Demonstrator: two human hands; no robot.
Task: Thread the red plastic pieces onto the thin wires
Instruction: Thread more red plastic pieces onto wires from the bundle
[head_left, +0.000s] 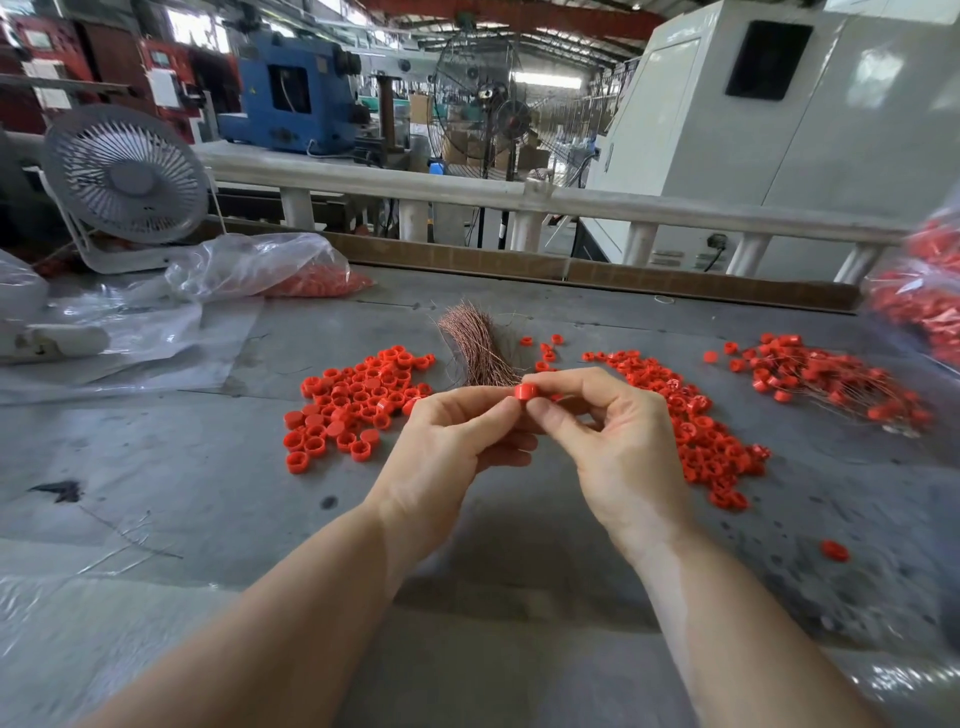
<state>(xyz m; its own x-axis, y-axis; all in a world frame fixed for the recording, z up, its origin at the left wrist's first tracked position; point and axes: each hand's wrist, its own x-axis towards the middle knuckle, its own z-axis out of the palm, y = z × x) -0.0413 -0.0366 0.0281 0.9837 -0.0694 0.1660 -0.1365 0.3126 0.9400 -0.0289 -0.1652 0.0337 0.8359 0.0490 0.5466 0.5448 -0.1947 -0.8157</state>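
A small red plastic piece (524, 391) is pinched between the fingertips of my left hand (457, 447) and my right hand (613, 441), held above the grey table (208, 467). No wire shows clearly between my fingers. Just behind my hands lies a bundle of thin copper wires (475, 343). A pile of red pieces (353, 405) sits to the left. Another pile of red pieces (696, 421) spreads to the right. Far right lies a heap of red pieces on wires (831, 379).
A white desk fan (127, 182) stands at the back left beside a clear plastic bag of red pieces (270, 270). Another bag of red pieces (924, 291) hangs at the right edge. One stray red piece (835, 551) lies near right. A white railing (467, 192) runs behind the table.
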